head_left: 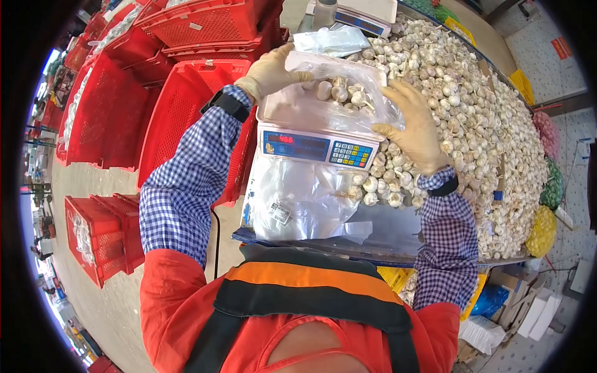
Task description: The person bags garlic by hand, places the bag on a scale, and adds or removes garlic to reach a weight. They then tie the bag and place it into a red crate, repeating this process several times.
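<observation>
A clear plastic bag [380, 102] with several garlic bulbs [339, 93] inside lies on the pan of a white digital scale [357, 132], whose display shows red digits. My gloved left hand [273, 70] is over the pan's left edge, thumb stretched out toward the bag, fingers apart. On the opposite side, my gloved right hand [415, 123] curves around the bag's right end with thumb and fingers spread. Whether either hand touches the film is hard to tell. A stack of flat clear bags [298, 199] lies in front of the scale.
A large heap of loose garlic [463, 112] covers the table to the right. Red plastic crates [180, 118] stand on the left. Behind the scale are a white packet [331, 41], a jar [324, 13] and a second scale [364, 18]. A blue table rim [348, 250] runs near my body.
</observation>
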`<action>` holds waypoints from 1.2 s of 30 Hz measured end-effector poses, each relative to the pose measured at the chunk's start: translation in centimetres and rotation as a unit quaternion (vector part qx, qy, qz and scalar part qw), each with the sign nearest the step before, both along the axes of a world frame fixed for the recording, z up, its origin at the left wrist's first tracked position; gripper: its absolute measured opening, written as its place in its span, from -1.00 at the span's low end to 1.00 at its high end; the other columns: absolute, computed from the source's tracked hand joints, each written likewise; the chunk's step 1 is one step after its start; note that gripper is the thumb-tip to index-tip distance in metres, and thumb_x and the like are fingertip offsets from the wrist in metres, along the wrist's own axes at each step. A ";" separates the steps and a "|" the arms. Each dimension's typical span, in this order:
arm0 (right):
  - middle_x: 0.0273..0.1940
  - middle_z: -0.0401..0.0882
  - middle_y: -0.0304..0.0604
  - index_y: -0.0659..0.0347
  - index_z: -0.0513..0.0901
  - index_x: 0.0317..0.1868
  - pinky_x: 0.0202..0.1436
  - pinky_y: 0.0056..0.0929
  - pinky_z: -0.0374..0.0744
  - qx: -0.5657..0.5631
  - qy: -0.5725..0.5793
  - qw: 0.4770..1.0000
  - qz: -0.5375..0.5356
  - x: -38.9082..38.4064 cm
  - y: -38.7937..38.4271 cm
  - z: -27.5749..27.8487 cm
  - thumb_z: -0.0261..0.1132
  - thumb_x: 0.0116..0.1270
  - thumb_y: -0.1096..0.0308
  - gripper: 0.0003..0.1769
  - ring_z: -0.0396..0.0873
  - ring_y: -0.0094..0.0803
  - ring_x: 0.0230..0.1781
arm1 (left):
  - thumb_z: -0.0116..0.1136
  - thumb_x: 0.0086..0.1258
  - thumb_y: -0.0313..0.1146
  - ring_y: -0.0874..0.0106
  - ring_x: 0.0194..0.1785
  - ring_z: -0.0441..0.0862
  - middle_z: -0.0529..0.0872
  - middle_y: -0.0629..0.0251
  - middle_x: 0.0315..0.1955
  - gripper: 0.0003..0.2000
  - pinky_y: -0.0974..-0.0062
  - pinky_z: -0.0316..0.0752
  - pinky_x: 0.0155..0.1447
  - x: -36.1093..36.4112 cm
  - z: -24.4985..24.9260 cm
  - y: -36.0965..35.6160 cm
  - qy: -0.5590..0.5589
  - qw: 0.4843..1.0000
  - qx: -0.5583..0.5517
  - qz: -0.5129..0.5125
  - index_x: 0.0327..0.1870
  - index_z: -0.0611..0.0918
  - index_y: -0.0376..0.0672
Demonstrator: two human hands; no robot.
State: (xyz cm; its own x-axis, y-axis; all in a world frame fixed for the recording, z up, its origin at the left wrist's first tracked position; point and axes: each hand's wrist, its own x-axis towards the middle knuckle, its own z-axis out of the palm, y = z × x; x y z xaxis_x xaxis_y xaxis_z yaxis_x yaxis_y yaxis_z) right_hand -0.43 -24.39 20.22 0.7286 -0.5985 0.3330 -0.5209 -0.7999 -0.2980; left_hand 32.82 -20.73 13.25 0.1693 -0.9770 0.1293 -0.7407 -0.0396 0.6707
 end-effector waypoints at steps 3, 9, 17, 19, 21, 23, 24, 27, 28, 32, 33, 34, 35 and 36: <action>0.34 0.28 -0.04 0.01 0.43 0.28 0.42 -0.12 0.19 -0.026 0.136 0.989 0.041 0.2 -0.8 -0.4 0.47 -0.03 -0.07 -0.16 0.16 -0.11 0.41 | 0.36 0.01 0.15 0.11 0.11 0.58 0.61 -0.05 0.03 -0.19 0.33 0.47 0.19 -1.2 1.0 0.4 -0.127 0.991 0.031 0.034 0.24 0.45 -0.21; 0.31 0.33 -0.08 0.01 0.45 0.24 0.42 -0.11 0.16 -0.147 0.351 0.925 0.013 -0.1 -3.1 -4.4 0.48 -0.04 0.05 -0.21 0.15 -0.19 0.41 | 0.17 0.26 -0.19 0.31 -0.23 0.65 0.70 0.19 -0.29 -0.67 0.45 0.50 -0.10 0.7 1.6 -1.0 -0.050 0.992 0.109 -0.024 -0.11 0.56 -0.27; 0.10 0.53 -0.11 0.17 0.67 -0.31 0.31 -0.19 0.34 -0.066 0.179 0.982 -0.005 -3.4 -1.3 -2.9 0.31 0.11 0.33 -0.85 0.37 -0.18 0.24 | -0.08 0.49 -0.25 0.42 -0.21 0.51 0.62 0.31 -0.24 -0.69 0.32 0.45 0.02 3.1 2.3 -1.1 0.697 0.615 0.067 -0.362 0.04 0.55 -0.30; 0.06 0.56 -0.11 0.19 0.67 -0.31 0.31 -0.28 0.35 -0.003 0.135 0.991 0.027 -3.2 -0.9 -0.9 0.32 0.11 0.37 -0.86 0.36 -0.20 0.24 | -0.08 0.49 -0.27 0.44 -0.16 0.55 0.65 0.29 -0.25 -0.69 0.42 0.46 0.04 3.9 4.9 -1.7 0.693 0.624 0.047 -0.357 0.03 0.55 -0.33; 0.05 0.58 -0.17 0.23 0.66 -0.32 0.22 -0.32 0.42 -0.132 0.300 0.945 0.019 -2.6 -0.8 2.5 0.35 0.09 0.42 -0.87 0.45 -0.26 0.14 | -0.01 0.47 -0.25 0.57 -0.20 0.61 0.69 0.16 -0.08 -0.65 0.65 0.51 -0.04 2.5 7.8 -0.9 0.647 0.741 -0.132 -0.118 0.11 0.53 -0.34; 0.00 0.60 -0.18 0.21 0.65 -0.35 0.04 -0.37 0.50 -0.225 0.089 0.970 0.022 -4.0 -3.7 4.6 0.37 0.07 0.47 -0.89 0.52 -0.35 -0.06 | -0.19 0.51 -0.36 0.44 -0.18 0.50 0.61 0.28 -0.22 -0.58 0.50 0.43 0.02 -4.4 15.2 1.2 0.610 0.772 -0.177 0.027 0.27 0.36 -0.47; 0.00 0.60 -0.18 0.21 0.65 -0.35 0.04 -0.37 0.50 -0.231 0.081 0.969 0.023 -3.5 -3.5 5.9 0.37 0.07 0.47 -0.89 0.52 -0.35 -0.06 | -0.19 0.49 -0.36 0.45 -0.14 0.55 0.62 0.19 0.00 -0.57 0.54 0.47 -0.02 -3.1 15.1 1.1 0.540 0.825 -0.159 -0.045 0.29 0.35 -0.42; -0.31 0.59 -0.30 0.17 0.57 -0.38 -0.22 -0.47 0.51 -0.098 -0.210 0.971 0.060 -2.4 -0.8 8.6 0.32 0.09 0.52 -0.90 0.49 -0.46 -0.35 | -0.14 0.48 -0.31 0.69 -0.44 0.58 0.45 -0.02 0.26 -0.58 0.79 0.43 -0.42 -1.5 14.7 3.9 0.406 0.891 -0.200 -0.030 0.30 0.36 -0.30; -0.32 0.58 -0.31 0.18 0.57 -0.39 -0.25 -0.52 0.49 0.059 -0.320 0.944 0.058 -1.7 0.4 8.9 0.33 0.13 0.49 -0.92 0.46 -0.52 -0.37 | -0.12 0.48 -0.29 0.72 -0.55 0.52 0.46 0.00 0.25 -0.57 0.81 0.39 -0.50 -2.2 16.6 5.3 0.403 0.880 -0.179 -0.176 0.30 0.36 -0.31; -0.43 0.49 -0.33 0.21 0.55 -0.31 -0.36 -0.67 0.40 0.172 -0.303 0.931 0.108 -2.8 1.6 10.0 0.35 0.23 0.41 -0.88 0.40 -0.70 -0.44 | 0.06 0.41 -0.12 0.73 -0.72 0.47 0.60 0.04 0.10 -0.42 0.80 0.39 -0.61 -2.7 19.0 10.2 0.349 0.893 -0.146 -0.242 0.32 0.34 -0.35; -0.48 0.47 -0.34 0.22 0.54 -0.27 -0.40 -0.69 0.39 0.031 -0.214 0.974 0.067 -3.3 1.9 9.9 0.35 0.25 0.39 -0.85 0.40 -0.71 -0.47 | 0.11 0.37 -0.07 0.73 -0.68 0.52 0.65 0.05 0.04 -0.37 0.81 0.42 -0.58 -2.5 19.0 11.2 0.293 0.926 -0.135 -0.197 0.31 0.34 -0.37; -0.38 0.48 -0.33 0.23 0.51 -0.32 -0.36 -0.57 0.37 0.094 -0.222 0.970 0.009 -3.7 3.0 10.3 0.27 0.31 0.38 -0.87 0.38 -0.60 -0.43 | 0.21 0.29 -0.02 0.70 -0.67 0.54 0.71 0.11 -0.08 -0.31 0.80 0.45 -0.56 -3.7 18.5 11.7 0.353 0.911 -0.102 -0.185 0.29 0.36 -0.39; -0.38 0.48 -0.33 0.23 0.51 -0.32 -0.36 -0.57 0.37 0.095 -0.224 0.970 0.014 -3.3 4.2 10.3 0.27 0.31 0.38 -0.87 0.38 -0.60 -0.43 | 0.26 0.26 -0.06 0.68 -0.54 0.61 0.71 0.15 -0.08 -0.31 0.80 0.50 -0.44 -4.4 17.8 12.4 0.369 0.908 -0.041 -0.196 0.28 0.38 -0.39; -0.39 0.51 -0.34 0.23 0.52 -0.37 -0.36 -0.58 0.40 0.069 -0.250 0.965 -0.036 -2.4 5.5 10.1 0.28 0.30 0.37 -0.86 0.41 -0.60 -0.43 | 0.30 0.23 -0.09 0.66 -0.45 0.63 0.71 0.15 -0.09 -0.32 0.79 0.52 -0.35 -5.5 16.7 13.0 0.388 0.902 -0.004 -0.191 0.26 0.39 -0.39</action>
State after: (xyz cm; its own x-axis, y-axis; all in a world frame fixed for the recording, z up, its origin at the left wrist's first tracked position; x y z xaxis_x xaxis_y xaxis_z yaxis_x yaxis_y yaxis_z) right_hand -2.82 -18.90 30.36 0.4522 -0.7059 0.5452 -0.3376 -0.7013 -0.6279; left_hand 27.31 -7.72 29.93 -0.1359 -0.9829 0.1246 -0.0070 0.1267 0.9919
